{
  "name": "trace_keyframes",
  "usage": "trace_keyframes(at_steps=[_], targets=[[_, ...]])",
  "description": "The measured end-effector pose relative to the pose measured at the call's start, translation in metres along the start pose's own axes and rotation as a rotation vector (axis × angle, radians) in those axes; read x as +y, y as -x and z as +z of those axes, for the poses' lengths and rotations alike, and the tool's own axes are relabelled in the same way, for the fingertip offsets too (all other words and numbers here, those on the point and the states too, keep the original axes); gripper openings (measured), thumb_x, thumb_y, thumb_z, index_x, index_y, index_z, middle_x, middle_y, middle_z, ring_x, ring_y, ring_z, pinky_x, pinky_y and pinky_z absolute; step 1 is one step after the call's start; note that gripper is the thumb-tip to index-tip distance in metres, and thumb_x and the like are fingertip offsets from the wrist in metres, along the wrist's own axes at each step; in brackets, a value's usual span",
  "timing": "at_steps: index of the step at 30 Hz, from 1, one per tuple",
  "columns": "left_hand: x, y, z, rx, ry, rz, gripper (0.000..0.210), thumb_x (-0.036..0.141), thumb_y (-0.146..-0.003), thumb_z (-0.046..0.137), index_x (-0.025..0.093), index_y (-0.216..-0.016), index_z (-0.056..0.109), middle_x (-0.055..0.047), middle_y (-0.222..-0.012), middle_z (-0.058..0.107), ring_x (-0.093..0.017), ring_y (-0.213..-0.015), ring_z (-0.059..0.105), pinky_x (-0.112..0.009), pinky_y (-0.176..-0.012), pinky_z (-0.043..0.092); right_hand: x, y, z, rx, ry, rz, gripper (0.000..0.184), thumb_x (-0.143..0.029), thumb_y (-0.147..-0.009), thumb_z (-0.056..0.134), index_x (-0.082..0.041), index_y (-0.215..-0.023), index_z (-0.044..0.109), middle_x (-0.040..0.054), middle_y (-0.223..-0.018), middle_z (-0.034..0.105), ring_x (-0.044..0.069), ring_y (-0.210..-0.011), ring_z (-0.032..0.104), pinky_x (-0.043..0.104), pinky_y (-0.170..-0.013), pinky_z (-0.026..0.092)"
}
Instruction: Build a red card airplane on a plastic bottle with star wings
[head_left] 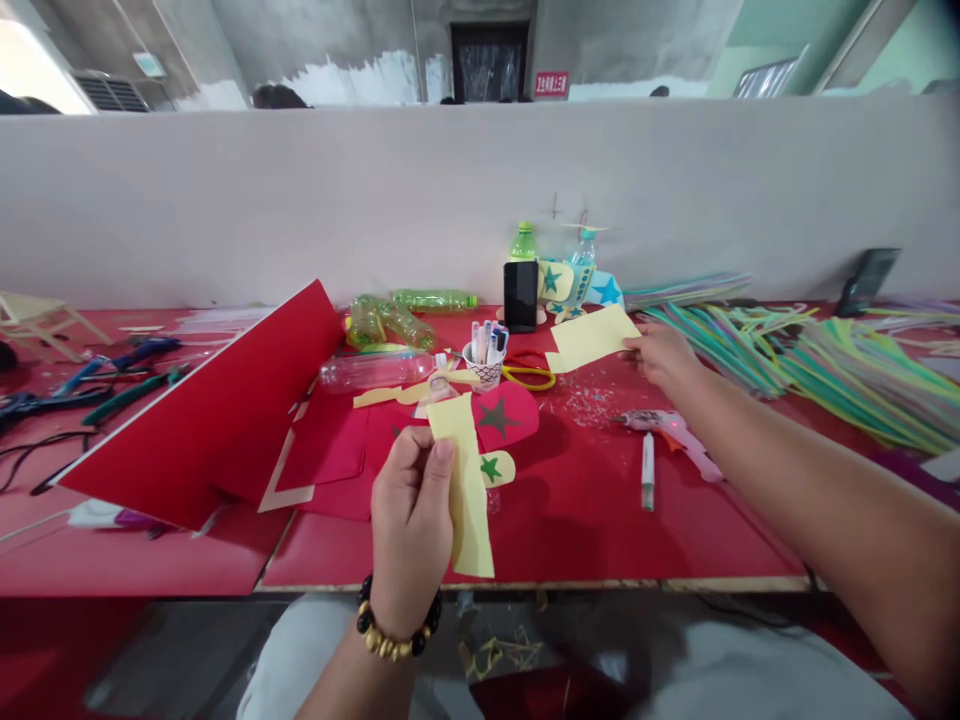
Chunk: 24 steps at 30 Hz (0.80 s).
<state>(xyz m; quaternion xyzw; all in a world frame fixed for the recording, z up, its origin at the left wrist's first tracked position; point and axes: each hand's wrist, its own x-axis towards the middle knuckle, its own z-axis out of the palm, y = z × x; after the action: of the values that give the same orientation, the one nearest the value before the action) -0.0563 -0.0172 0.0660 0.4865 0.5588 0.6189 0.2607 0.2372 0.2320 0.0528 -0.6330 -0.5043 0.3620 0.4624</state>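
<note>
My left hand [414, 510] pinches a strip of pale yellow paper [469, 500] between thumb and fingers, above the table's front edge. Reaching out to the right, my right hand [660, 352] grips the corner of a wider piece of yellow paper [592, 338]. Just behind the strip lie a red rounded cutout with a brown star [506, 415] and a small yellow cutout with a green star [497, 467]. Yellow-handled scissors [531, 376] rest between my hands, beside a white cup of markers [484, 370].
A pink glue gun [675, 435] and a white marker [647, 470] lie at right. Bundles of coloured straws [862, 375] fill the far right. A large red board [217, 420] leans at left. Plastic bottles [375, 372] and an upright phone [520, 297] stand toward the wall.
</note>
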Motion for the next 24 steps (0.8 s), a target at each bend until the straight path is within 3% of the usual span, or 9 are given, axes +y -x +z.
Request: trace_keyframes(at_steps=[3, 6, 11, 15, 19, 24], targets=[[-0.001, -0.001, -0.001, 0.012, 0.024, -0.02, 0.023, 0.035, -0.094, 0.055, 0.021, -0.077, 0.049, 0.004, -0.068, 0.042, -0.01, -0.06, 0.037, -0.019, -0.053, 0.034, -0.011, -0.012, 0.027, -0.046, -0.029, 0.053, 0.036, -0.035, -0.092, 0.058, -0.016, -0.123, 0.056, 0.0092, -0.122, 0.059, 0.021, -0.103, 0.061, 0.043, -0.086, 0.053], [-0.001, -0.002, -0.002, 0.012, 0.069, -0.047, 0.021, 0.035, -0.094, 0.055, 0.021, -0.08, 0.05, 0.004, -0.069, 0.045, -0.009, -0.06, 0.042, -0.018, -0.053, 0.037, -0.033, -0.019, 0.056, -0.096, -0.052, 0.0, 0.035, -0.034, -0.092, 0.057, -0.016, -0.122, 0.056, 0.0085, -0.118, 0.061, 0.02, -0.098, 0.063, 0.04, -0.081, 0.055], [-0.002, -0.004, -0.006, 0.021, 0.047, -0.075, 0.02, 0.037, -0.094, 0.056, 0.021, -0.082, 0.052, 0.004, -0.07, 0.049, -0.009, -0.06, 0.042, -0.017, -0.053, 0.039, -0.073, -0.024, 0.105, -0.237, -0.022, -0.135, 0.032, -0.013, -0.092, 0.053, -0.018, -0.124, 0.052, 0.0, -0.083, 0.064, 0.009, -0.065, 0.064, 0.023, -0.062, 0.053], [-0.003, -0.004, -0.005, 0.006, 0.056, -0.082, 0.017, 0.036, -0.094, 0.055, 0.022, -0.085, 0.054, 0.003, -0.071, 0.052, -0.009, -0.06, 0.045, -0.016, -0.053, 0.041, -0.08, -0.027, 0.138, -0.334, 0.106, -0.15, 0.03, -0.024, -0.095, 0.053, -0.017, -0.124, 0.053, 0.0035, -0.1, 0.065, 0.013, -0.079, 0.066, 0.029, -0.07, 0.056], [-0.004, -0.003, -0.003, -0.029, 0.113, -0.127, 0.014, 0.036, -0.093, 0.056, 0.024, -0.091, 0.052, 0.003, -0.071, 0.053, -0.01, -0.059, 0.048, -0.017, -0.052, 0.042, -0.062, -0.029, 0.149, -0.401, 0.362, -0.102, 0.036, -0.035, -0.092, 0.058, -0.016, -0.122, 0.056, 0.0091, -0.122, 0.059, 0.021, -0.102, 0.062, 0.042, -0.085, 0.054], [-0.001, -0.001, -0.002, -0.044, 0.17, -0.176, 0.018, 0.036, -0.092, 0.057, 0.027, -0.097, 0.043, 0.006, -0.062, 0.05, -0.01, -0.048, 0.042, -0.017, -0.042, 0.033, -0.036, -0.018, 0.137, -0.471, 0.661, -0.136, 0.032, -0.035, -0.092, 0.057, -0.018, -0.12, 0.058, 0.0083, -0.123, 0.059, 0.022, -0.104, 0.061, 0.041, -0.087, 0.053]])
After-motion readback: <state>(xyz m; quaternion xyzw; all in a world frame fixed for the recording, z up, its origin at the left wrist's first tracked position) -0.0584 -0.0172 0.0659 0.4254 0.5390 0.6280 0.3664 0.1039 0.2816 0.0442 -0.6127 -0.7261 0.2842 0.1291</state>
